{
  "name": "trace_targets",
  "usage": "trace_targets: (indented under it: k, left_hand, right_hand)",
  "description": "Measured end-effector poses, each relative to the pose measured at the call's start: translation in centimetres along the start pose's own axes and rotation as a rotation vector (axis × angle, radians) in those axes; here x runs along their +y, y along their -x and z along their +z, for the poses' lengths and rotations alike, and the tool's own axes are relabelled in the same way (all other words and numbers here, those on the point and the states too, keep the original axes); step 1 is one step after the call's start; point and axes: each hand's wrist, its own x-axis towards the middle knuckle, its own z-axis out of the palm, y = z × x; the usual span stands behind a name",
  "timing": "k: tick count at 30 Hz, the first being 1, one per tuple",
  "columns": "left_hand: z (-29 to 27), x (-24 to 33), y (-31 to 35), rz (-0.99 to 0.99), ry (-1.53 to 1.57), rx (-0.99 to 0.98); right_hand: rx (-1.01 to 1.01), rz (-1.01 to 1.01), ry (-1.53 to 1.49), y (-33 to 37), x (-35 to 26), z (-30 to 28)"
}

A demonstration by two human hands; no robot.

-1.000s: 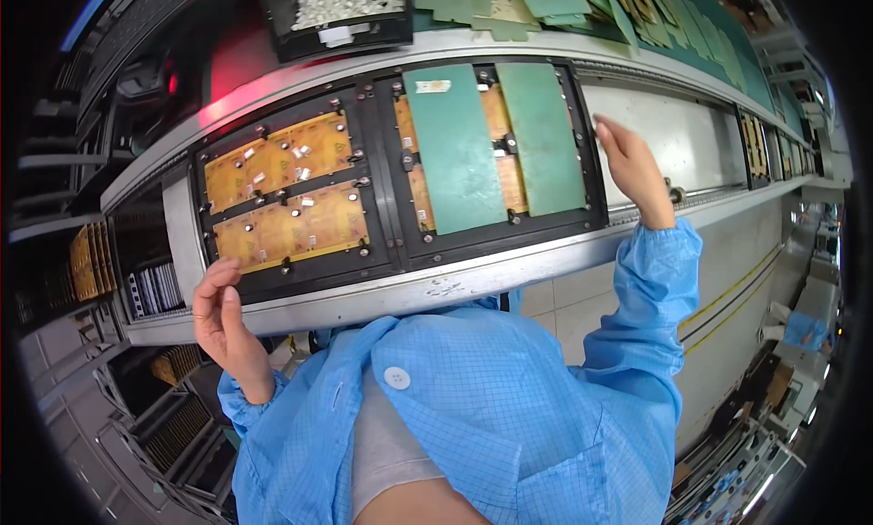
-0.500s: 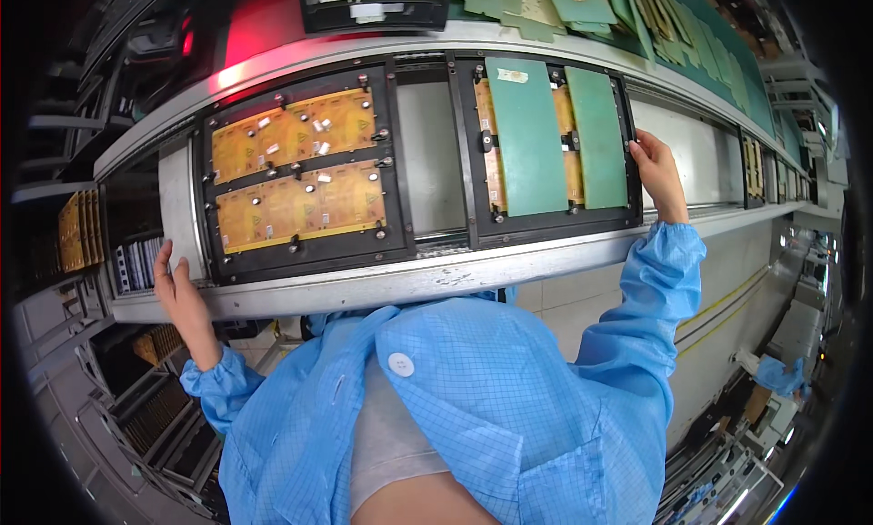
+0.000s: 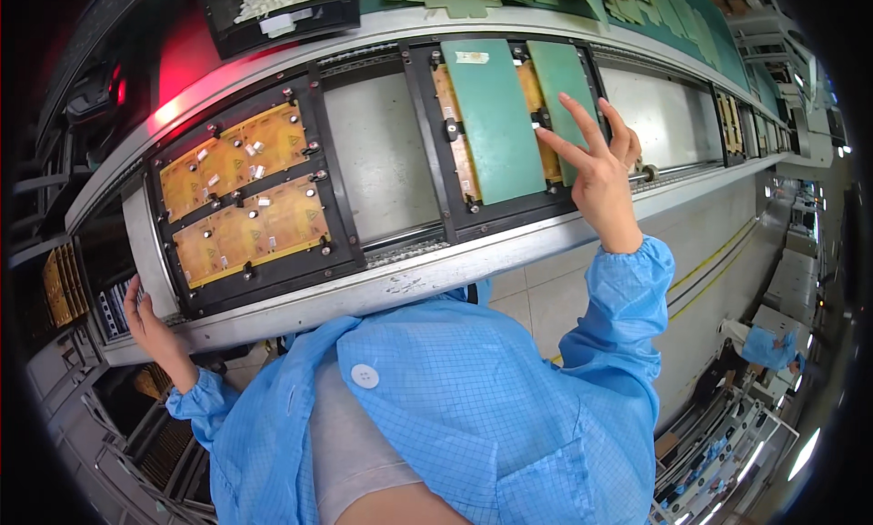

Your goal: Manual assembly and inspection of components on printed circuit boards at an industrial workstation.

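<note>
My right hand (image 3: 604,175) hovers over the right black carrier frame (image 3: 425,107), fingers spread over the narrower green sheet (image 3: 556,75). Whether a fingertip touches that sheet I cannot tell. Beside it lies a wider green sheet (image 3: 491,125), both covering parts of orange circuit boards in this frame. My left hand (image 3: 159,334) rests by the near metal rail (image 3: 400,287) at the conveyor's left end, fingers extended and holding nothing. Close to it sits the left black carrier frame (image 3: 273,278), with uncovered orange circuit boards (image 3: 250,230) carrying small white and dark parts.
Beyond the far rail stand a black tray (image 3: 314,20) of small white pieces and several stacked green sheets (image 3: 627,11). A red light glow (image 3: 195,75) falls at the far left. Upright boards (image 3: 64,284) fill a rack at left. Another carrier (image 3: 727,125) sits farther right.
My right hand has left the right frame's outer edge and moved left over the narrower green sheet, its fingers spreading. The view has shifted, so the conveyor appears farther left and tilted.
</note>
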Motion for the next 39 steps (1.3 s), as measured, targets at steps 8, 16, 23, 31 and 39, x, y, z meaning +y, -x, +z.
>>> trace_targets:
  k: [8,16,23,31,39]
  left_hand:
    - [1.7,4.4,3.7,0.059,-0.325,0.020]
    - [4.0,4.7,3.2,-0.078,0.188,-0.395]
    - [1.8,4.0,-0.1,0.010,0.050,-0.592]
    - [9.8,12.5,-7.3,0.745,-0.246,-0.606]
    - [14.8,14.4,-7.2,0.679,-0.209,-0.815]
  right_hand:
    - [-0.037,-0.218,-0.313,-0.9,-4.5,-5.4]
    - [-0.365,-0.396,-0.403,-1.9,-9.9,-4.3]
    - [-0.371,-0.156,-0.224,-2.7,-10.2,-5.1]
    - [-0.056,-0.341,-0.592,-12.4,-19.1,-1.0]
    - [-0.077,-0.348,-0.650,-14.7,-20.4,2.8]
